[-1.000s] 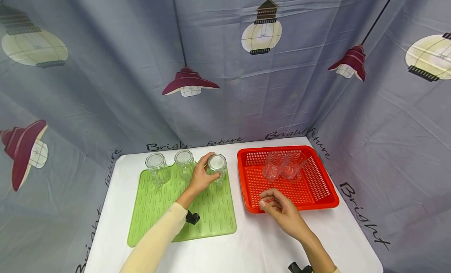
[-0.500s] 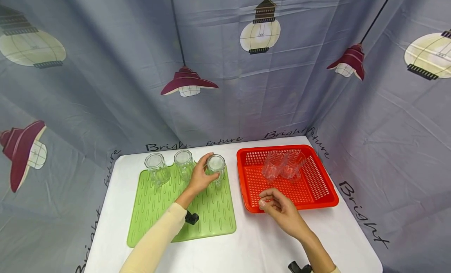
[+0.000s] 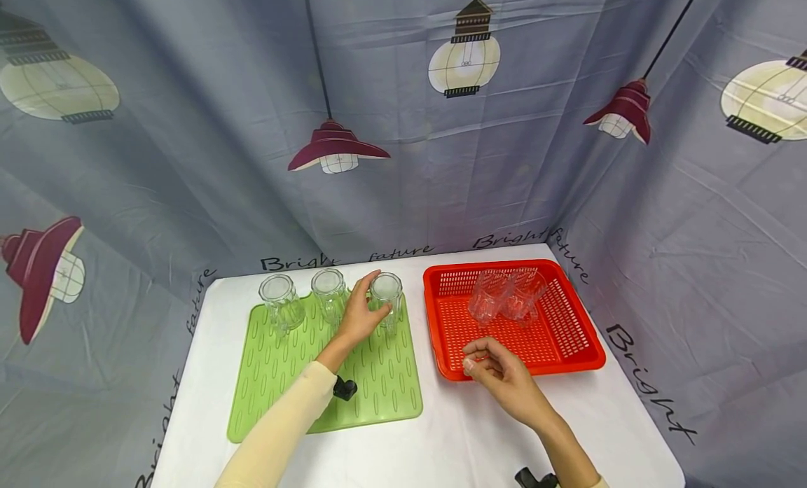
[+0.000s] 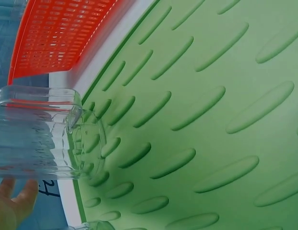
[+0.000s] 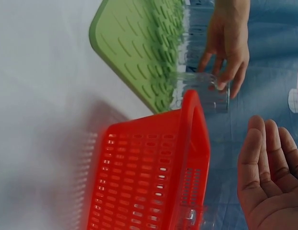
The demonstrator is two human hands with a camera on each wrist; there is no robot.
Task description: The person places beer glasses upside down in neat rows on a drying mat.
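My left hand (image 3: pixel 361 318) has its thumb and fingers around an upside-down clear glass mug (image 3: pixel 387 289) at the back right corner of a green ridged mat (image 3: pixel 271 376). In the left wrist view the fingertips lie right at the side of the mug (image 4: pixel 38 139), whose rim is down at the mat. To its left, two more glass mugs, a middle one (image 3: pixel 328 283) and a left one (image 3: pixel 278 290), stand upside down in a row. My right hand (image 3: pixel 507 383) hovers by the front left of a red basket (image 3: pixel 592 362), fingers loosely curled, holding nothing.
Inside the basket two clear glass mugs, one on the left (image 3: pixel 485 302) and one on the right (image 3: pixel 525 295), lie tilted side by side. A white cloth (image 3: pixel 441 439) covers the table. A grey-blue curtain (image 3: pixel 403 208) encloses the back and sides.
The mug at my left hand has shifted very slightly toward the back, and the left thumb has moved a little with it. My right hand and the other mugs stay put.
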